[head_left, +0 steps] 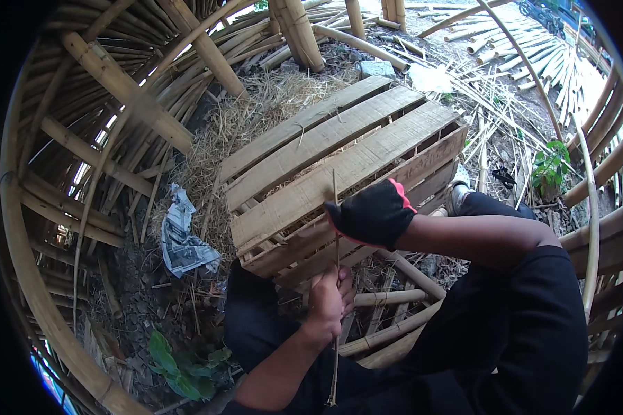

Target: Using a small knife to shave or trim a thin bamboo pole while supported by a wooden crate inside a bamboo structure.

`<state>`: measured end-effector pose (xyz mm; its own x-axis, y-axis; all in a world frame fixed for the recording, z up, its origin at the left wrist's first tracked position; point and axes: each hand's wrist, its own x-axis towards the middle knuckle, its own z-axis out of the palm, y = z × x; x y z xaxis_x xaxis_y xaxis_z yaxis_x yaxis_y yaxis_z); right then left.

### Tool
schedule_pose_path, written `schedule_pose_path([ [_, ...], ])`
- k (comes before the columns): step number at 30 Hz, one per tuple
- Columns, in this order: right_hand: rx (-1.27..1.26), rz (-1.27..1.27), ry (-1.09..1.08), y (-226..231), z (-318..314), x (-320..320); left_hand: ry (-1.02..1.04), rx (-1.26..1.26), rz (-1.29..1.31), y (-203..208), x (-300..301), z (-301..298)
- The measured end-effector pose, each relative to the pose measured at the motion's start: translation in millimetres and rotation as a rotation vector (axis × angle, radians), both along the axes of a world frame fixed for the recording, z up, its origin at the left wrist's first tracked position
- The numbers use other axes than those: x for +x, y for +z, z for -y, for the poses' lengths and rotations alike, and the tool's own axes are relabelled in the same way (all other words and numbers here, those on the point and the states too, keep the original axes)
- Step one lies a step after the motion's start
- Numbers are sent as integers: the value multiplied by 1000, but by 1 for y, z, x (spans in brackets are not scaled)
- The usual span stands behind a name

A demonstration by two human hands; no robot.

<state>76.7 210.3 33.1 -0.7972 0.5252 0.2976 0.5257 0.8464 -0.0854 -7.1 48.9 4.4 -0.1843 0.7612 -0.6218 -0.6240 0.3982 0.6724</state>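
Note:
A thin bamboo stick (336, 249) stands nearly upright in the picture, in front of a slatted wooden crate (325, 149). My bare left hand (329, 297) is wrapped round the stick below the crate's near edge. Above it, my right hand (370, 213), in a black glove with red trim, is closed against the stick, with its thumb side at the stick. The glove hides its fingertips and anything else inside that hand. The stick's lower end reaches down toward my lap, and its upper tip overlaps the crate's top slats.
Straw (270, 104) lies around the crate. A crumpled sheet of newspaper (183, 235) is at the left. Bamboo poles (128, 90) rise on the left, and split bamboo strips (533, 59) lie at the far right. Green plants (176, 366) grow near my left arm.

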Motion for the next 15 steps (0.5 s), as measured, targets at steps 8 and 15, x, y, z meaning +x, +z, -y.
schedule_pose_path([
  [8,-129,-40,2,0,10,5,-32,-13,38,1,6,2],
  [15,-39,-58,40,-7,5,6,-46,-11,114,-1,2,5],
])
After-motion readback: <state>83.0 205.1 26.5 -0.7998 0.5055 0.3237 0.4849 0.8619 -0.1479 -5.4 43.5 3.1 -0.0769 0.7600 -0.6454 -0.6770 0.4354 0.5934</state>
